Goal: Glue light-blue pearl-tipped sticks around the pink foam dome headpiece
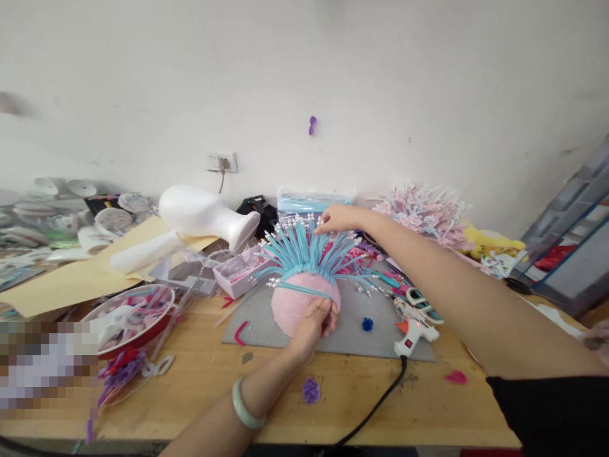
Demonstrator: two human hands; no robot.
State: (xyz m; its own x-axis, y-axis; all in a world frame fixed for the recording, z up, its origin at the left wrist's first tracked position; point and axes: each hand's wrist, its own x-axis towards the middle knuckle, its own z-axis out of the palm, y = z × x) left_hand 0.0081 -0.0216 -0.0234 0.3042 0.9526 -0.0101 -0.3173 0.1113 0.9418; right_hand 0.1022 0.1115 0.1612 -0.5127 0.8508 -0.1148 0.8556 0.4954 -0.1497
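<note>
A pink dome (290, 304) sits on a grey cutting mat (257, 317). Over its far side fans a dense row of blue pipe cleaners (297, 247), tipped with small white beads. A blue strand (304, 291) runs across the front of the dome. My left hand (316, 324) is closed at the right end of that strand, fingers pressed together against the dome. My right hand (340, 219) reaches over from the right and pinches at a beaded tip among the upright stems; its fingertips are partly hidden by the beads.
A white glue gun (416, 335) with a black cord and scissors (423, 304) lie at right. A blue flower (367, 324) and purple flower (311, 390) are nearby. At left stand a red-rimmed bowl (147, 333) and white foam head (200, 212). Pink beaded stems (423, 212) sit behind.
</note>
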